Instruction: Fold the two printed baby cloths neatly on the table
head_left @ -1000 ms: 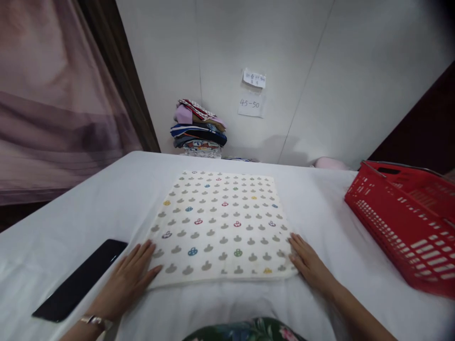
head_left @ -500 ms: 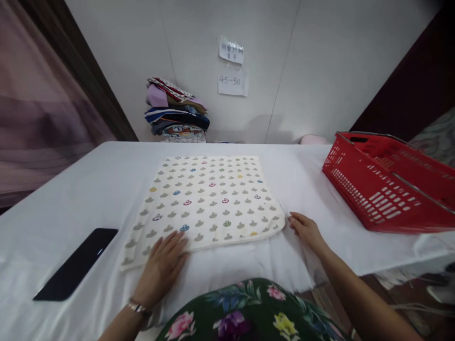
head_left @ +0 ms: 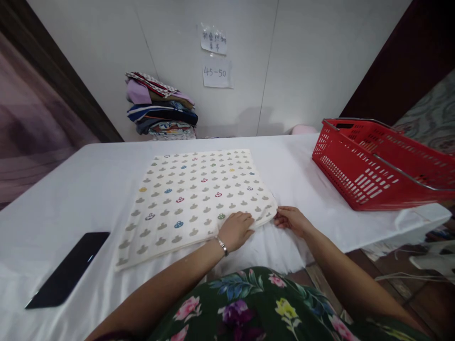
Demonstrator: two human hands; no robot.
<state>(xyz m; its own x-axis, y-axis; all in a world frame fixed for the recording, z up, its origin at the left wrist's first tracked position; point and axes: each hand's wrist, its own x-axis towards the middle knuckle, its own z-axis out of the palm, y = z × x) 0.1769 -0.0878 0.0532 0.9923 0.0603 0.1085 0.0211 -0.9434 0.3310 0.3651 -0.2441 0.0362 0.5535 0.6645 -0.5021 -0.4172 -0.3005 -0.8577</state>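
Observation:
A white cloth (head_left: 199,189) printed with grey and a few coloured mushroom-like shapes lies flat and folded on the white-covered table. My left hand (head_left: 236,231), with a bracelet at the wrist, rests on its near edge, fingers stretched out over the fabric. At the near right corner is my right hand (head_left: 292,221). Its thumb and fingers close on that rounded corner, though the fingertips are partly hidden beneath the edge.
To the right stands a red plastic basket (head_left: 355,182) with metal handles. A dark, flat phone-like slab (head_left: 67,271) lies at the left. Several folded textiles (head_left: 161,106) are stacked by the back wall, beside two paper notes (head_left: 217,72). The table's front edge (head_left: 350,247) borders my body.
My left hand has slid right along the cloth's near edge, closer to my right hand. My right hand has moved onto the corner. The camera view has turned slightly right.

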